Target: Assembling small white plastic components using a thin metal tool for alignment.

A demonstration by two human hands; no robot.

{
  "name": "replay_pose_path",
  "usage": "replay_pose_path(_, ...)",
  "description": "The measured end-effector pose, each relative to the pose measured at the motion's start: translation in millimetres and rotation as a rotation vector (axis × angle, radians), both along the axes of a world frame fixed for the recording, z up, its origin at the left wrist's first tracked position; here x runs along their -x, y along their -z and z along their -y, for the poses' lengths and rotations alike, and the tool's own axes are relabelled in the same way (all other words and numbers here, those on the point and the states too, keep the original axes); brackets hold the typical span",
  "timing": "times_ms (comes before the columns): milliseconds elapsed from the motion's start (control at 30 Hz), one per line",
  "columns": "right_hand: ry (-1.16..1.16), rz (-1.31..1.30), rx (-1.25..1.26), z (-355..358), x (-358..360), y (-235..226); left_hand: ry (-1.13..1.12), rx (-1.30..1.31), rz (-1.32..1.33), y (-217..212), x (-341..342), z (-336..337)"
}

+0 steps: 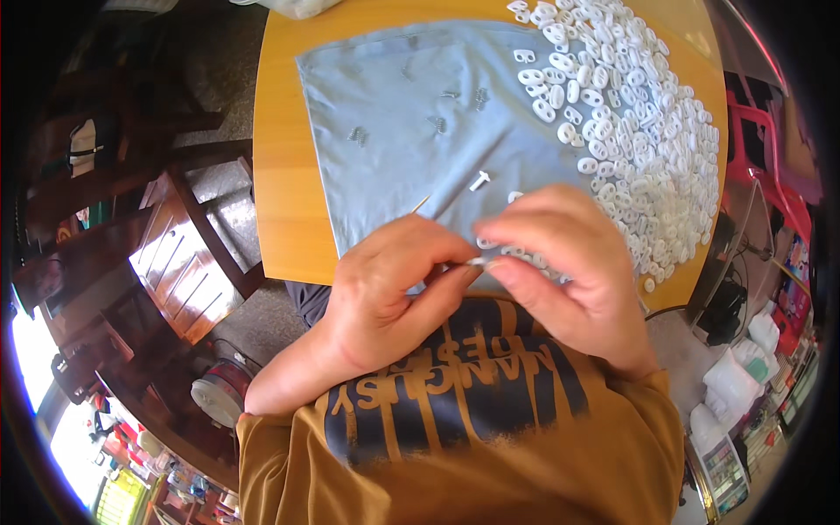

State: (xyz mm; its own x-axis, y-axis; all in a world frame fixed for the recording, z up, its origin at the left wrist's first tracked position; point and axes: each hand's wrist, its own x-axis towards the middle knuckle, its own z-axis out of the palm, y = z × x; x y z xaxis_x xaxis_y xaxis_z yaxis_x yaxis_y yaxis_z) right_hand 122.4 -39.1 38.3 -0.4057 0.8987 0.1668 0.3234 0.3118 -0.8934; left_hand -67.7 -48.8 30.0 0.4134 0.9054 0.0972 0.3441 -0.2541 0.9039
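Note:
My left hand [381,284] is closed, thumb and forefinger pinching a small white plastic piece [476,261] that is mostly hidden by the fingertips. A thin pointed stick [421,204] juts up from behind this hand; whether it is held I cannot tell. Close on the right, my right hand [573,271] has thumb and forefinger apart, the thumb tip beside the white piece. Beyond the hands lies a white T-shaped plastic part [479,180] on the blue-grey cloth [376,96]. A few white oval pieces show between and behind my right fingers.
A large heap of white two-holed oval plastic pieces [652,149] covers the table's right side. Small clusters of metal springs [357,136] lie on the cloth. The wooden table [289,175] has a plastic bag [297,7] at its far edge. A red chair [770,166] stands at right.

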Motion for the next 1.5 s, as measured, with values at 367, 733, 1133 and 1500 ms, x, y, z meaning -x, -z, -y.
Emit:
replay_pose_path(367, -0.019, -0.011, -0.023, -0.5, 38.2, 10.5, -0.220, 0.954, 0.713, 8.2, 33.4, 13.8)
replay_pose_path(733, 0.120, 0.298, -0.214, -36.0, 44.5, 29.4, -0.237, 1.092, 0.867, 29.1, 46.5, 18.6)
replay_pose_path(1133, -0.013, 0.626, -0.163, -74.6, 55.2, 27.4, -0.171, 1.020, 0.847, 33.7, 50.5, 19.9)
replay_pose_path(1500, -0.078, 0.544, 0.030, -77.5, 54.6, 14.3, -0.224, 0.979, 0.907, 29.4, 54.3, 22.3)
